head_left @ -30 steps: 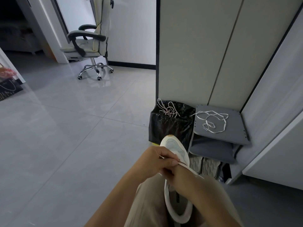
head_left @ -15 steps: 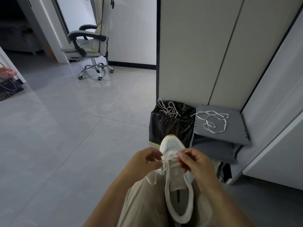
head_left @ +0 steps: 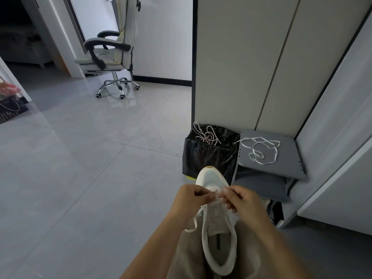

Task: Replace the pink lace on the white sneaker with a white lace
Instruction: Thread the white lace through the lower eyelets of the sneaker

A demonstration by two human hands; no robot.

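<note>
Pinching lace [head_left: 194, 222], apparently white: left hand [head_left: 191, 200], right hand [head_left: 243, 204].

Floor tiles [head_left: 80, 178]: grey, smooth, glossy, reflective. Office chair [head_left: 100, 62]: matt cloth upholstery; wheeled base [head_left: 117, 85] shiny chrome metal. Bin bag [head_left: 209, 158]: black plastic, crinkled, glossy. Grey board [head_left: 289, 166]: smooth, matt. Sneaker [head_left: 212, 178]: mesh cloth toe, matt rim. Sneaker lace [head_left: 194, 222]: flat woven cloth. Trousers [head_left: 187, 254]: beige matt cloth.
</note>
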